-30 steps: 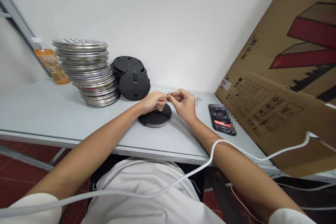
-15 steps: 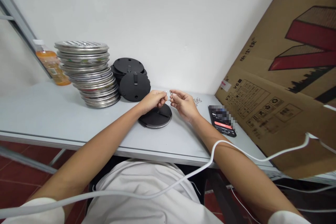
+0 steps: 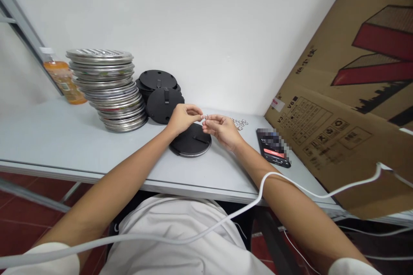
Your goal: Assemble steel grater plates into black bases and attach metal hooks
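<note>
left hand (image 3: 181, 119) and right hand (image 3: 221, 128) pinch a small metal ring (image 3: 205, 117) together above a black disc (image 3: 191, 142)

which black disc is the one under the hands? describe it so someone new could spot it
Start at the tall stack of metal discs at the back left of the grey table, with a pile of black discs leaning beside it. Come forward toward the person: the lone black disc lies flat just below the left hand and right hand. Unlike the piled ones, it lies alone, with a shiny rim.

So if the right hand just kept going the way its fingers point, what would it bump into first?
Most likely the left hand: the right hand points leftward, its fingertips nearly meeting the left's over the black disc. Depth is hard to judge.
</note>
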Demonstrator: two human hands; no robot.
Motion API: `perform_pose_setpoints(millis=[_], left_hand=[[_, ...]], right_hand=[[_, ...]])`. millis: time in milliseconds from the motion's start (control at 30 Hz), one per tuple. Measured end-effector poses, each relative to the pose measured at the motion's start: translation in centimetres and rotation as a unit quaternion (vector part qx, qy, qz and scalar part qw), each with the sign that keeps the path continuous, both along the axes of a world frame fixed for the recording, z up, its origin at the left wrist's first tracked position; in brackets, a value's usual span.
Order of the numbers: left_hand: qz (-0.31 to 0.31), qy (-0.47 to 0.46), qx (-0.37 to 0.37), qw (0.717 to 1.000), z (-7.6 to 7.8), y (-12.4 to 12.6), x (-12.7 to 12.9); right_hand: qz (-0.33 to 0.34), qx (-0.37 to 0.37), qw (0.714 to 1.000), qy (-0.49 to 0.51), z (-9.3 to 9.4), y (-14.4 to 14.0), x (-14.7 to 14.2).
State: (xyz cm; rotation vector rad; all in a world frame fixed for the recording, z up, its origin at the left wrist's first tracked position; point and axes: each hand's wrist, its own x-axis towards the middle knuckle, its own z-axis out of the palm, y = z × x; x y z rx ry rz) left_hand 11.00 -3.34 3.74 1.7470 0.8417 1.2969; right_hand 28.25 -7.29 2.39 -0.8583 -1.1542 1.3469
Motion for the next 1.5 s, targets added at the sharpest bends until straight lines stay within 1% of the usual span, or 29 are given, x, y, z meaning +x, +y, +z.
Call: perform_pose_setpoints(millis=[100, 200, 300, 367, 433, 533, 633, 733, 800, 867, 933, 1000, 1100, 1167, 1233, 1367, 1500], left_hand=[[0.004, 0.014, -0.007, 1.0, -0.1, 0.1, 0.0], [-0.001, 0.019, -0.005, 1.0, -0.1, 0.1, 0.0], [-0.003, 0.043, 0.025, 0.999, -0.2, 0.1, 0.1], [0.006, 0.055, 0.046, 0.997, -0.4, 0.1, 0.1], [0.012, 0.063, 0.052, 0.997, -0.5, 0.2, 0.0], [0.003, 0.078, 0.053, 0.996, -0.6, 0.3, 0.0], [-0.004, 0.088, 0.06, 0.994, -0.5, 0.2, 0.0], [-0.01, 0.093, 0.069, 0.993, -0.3, 0.0, 0.0], [-0.02, 0.092, 0.078, 0.993, -0.3, -0.1, 0.0], [-0.027, 0.096, 0.089, 0.991, -0.3, -0.1, 0.1], [-0.027, 0.113, 0.102, 0.988, -0.3, -0.2, 0.1], [-0.021, 0.142, 0.118, 0.983, -0.2, -0.4, 0.1], [-0.002, 0.19, 0.149, 0.97, 0.1, -0.7, -0.1], [0.009, 0.218, 0.169, 0.961, 0.3, -0.8, -0.2], [0.012, 0.233, 0.182, 0.955, 0.4, -0.8, -0.4], [0.018, 0.238, 0.194, 0.951, 0.4, -0.7, -0.6], [0.029, 0.248, 0.193, 0.949, 0.4, -0.6, -0.7]], right_hand=[[-0.008, 0.029, 0.999, -0.026, 0.0, 0.0, -0.1], [-0.028, 0.052, 0.998, -0.027, 0.0, 0.0, -0.1], [-0.043, 0.056, 0.997, -0.028, -0.1, 0.0, -0.1], [-0.05, 0.053, 0.997, -0.027, 0.0, -0.1, -0.2], [-0.053, 0.045, 0.997, -0.027, 0.0, -0.2, -0.3], [-0.05, 0.043, 0.997, -0.041, 0.0, -0.2, -0.2], [-0.048, 0.083, 0.992, -0.083, -0.2, 0.1, 0.0], [-0.046, 0.141, 0.98, -0.13, -0.5, 0.4, 0.4], [-0.046, 0.165, 0.974, -0.15, -0.5, 0.5, 0.6], [-0.043, 0.163, 0.974, -0.153, -0.3, 0.4, 0.6], [-0.035, 0.139, 0.98, -0.139, -0.2, 0.3, 0.7], [-0.021, 0.112, 0.985, -0.126, -0.1, 0.2, 0.7], [0.001, 0.094, 0.986, -0.134, -0.2, 0.2, 0.8], [0.011, 0.093, 0.985, -0.147, -0.2, 0.3, 0.8], [0.006, 0.099, 0.982, -0.16, -0.2, 0.2, 0.8], [-0.022, 0.112, 0.977, -0.179, 0.0, 0.0, 0.7], [-0.03, 0.124, 0.969, -0.211, 0.3, -0.2, 0.5]])
